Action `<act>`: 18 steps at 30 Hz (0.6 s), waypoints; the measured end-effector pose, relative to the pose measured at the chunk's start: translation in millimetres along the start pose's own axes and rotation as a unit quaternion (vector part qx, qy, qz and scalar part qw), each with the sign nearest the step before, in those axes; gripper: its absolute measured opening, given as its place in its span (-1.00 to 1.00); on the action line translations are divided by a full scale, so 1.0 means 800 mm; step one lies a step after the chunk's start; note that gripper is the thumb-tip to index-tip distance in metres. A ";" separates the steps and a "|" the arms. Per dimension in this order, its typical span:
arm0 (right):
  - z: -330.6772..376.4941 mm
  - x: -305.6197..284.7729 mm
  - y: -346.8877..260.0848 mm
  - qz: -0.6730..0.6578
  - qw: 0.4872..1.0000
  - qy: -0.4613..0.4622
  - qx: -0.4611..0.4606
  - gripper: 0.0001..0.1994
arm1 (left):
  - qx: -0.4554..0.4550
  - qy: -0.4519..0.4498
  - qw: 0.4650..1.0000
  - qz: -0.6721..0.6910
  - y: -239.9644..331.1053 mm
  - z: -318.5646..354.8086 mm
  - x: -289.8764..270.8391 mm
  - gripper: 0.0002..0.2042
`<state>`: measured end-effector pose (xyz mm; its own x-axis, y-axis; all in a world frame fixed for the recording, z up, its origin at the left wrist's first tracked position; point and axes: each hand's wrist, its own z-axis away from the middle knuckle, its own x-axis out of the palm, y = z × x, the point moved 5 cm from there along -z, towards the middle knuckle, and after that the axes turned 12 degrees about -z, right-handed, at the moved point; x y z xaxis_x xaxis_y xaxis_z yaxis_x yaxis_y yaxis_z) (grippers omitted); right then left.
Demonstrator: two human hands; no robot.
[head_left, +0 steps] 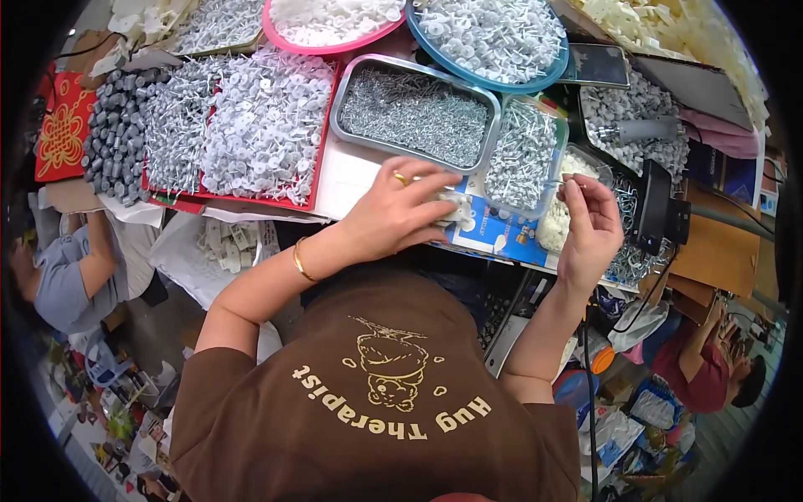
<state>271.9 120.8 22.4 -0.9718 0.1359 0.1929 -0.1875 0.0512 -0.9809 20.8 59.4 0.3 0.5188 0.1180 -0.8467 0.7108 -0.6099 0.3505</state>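
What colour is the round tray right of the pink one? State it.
Teal blue: the round tray shows best in the head view.

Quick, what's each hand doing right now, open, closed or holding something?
Left hand: fingers bent over small white pieces; grip can't be told.
Right hand: closed, fingertips pinched, apparently on something tiny and thin.

Left hand (401, 209): is partly covering white pieces (458, 209), their shape escaping me. Right hand (592, 226): is pinching a thin thing (554, 182) too small to name. Pink bowl (288, 43), blue bowl (539, 84): are running past the view's upper edge.
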 end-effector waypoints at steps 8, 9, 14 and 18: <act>0.033 0.053 0.016 0.001 0.994 -0.102 0.042 -0.90 | -0.071 0.041 0.996 -0.032 -0.006 0.031 -0.015 -0.73; 0.038 0.058 0.019 -0.031 0.993 -0.111 0.021 -0.88 | -0.084 0.043 0.994 -0.055 0.000 0.027 -0.019 -0.78; 0.057 0.056 0.051 -0.101 0.986 -0.119 0.053 -0.85 | -0.097 0.052 0.991 -0.074 -0.003 0.020 -0.001 -0.83; 0.062 0.056 0.059 -0.115 0.983 -0.120 0.076 -0.83 | -0.122 0.060 0.985 -0.106 0.003 0.019 0.003 -0.82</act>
<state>212.6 80.2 -16.2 -0.9032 -0.0998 0.4174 -0.4086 -0.0972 -0.9075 16.3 46.0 -6.7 0.3892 0.3236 -0.8625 0.8945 -0.3565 0.2698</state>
